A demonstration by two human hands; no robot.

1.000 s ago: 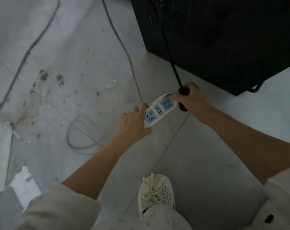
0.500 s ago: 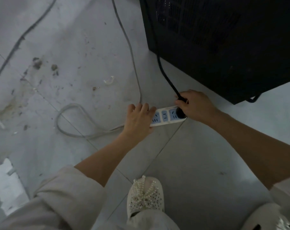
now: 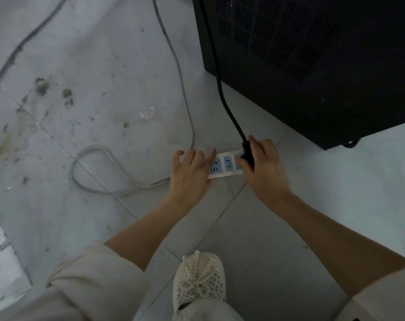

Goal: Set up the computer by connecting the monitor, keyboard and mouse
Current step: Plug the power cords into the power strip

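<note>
White power strip [image 3: 222,166] with blue sockets lies flat on the floor [image 3: 104,89] beside the black computer case [image 3: 312,54]. Black plug [image 3: 247,154] sits at its right-end socket. Right hand [image 3: 264,167] grip pinches the plug; left hand [image 3: 191,170] presses flat, fingers straight, on the strip's left end.

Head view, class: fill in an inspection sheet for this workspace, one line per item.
Surface: tiled floor, stained at left.
Job's things: power strip flat on floor; black plug at its right-end socket.
Clutter: white scraps at left edge.
Grippers: left hand presses strip down; right hand grips plug.
Cables: black cord rises past computer case; grey cord looped on floor.
Surroundings: beaded shoe.
</note>
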